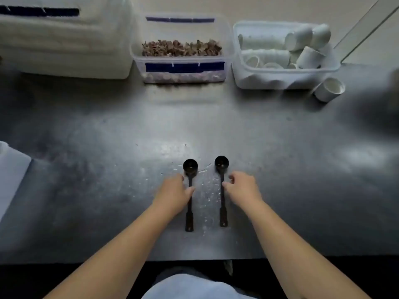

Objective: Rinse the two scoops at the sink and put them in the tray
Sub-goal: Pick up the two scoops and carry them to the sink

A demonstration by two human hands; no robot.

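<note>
Scoops lie side by side on the wet tabletop (86, 147): left scoop (189, 197), right scoop (222, 190). Left hand (173, 196) and right hand (244, 188) rest fingers loosely curled against the handles, pinching nothing yet; slick thin handles could slip.

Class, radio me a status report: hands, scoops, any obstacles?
Left hand and right hand each at a scoop handle, grip unclear. Left scoop, right scoop flat on counter. Nothing blocking.

A dark blurred shape (380, 108) at the right edge cannot be identified, the white container (64, 39) at top left and the pale object (10, 175) at left are cut off, and each hand's fingertips are hidden.
</note>
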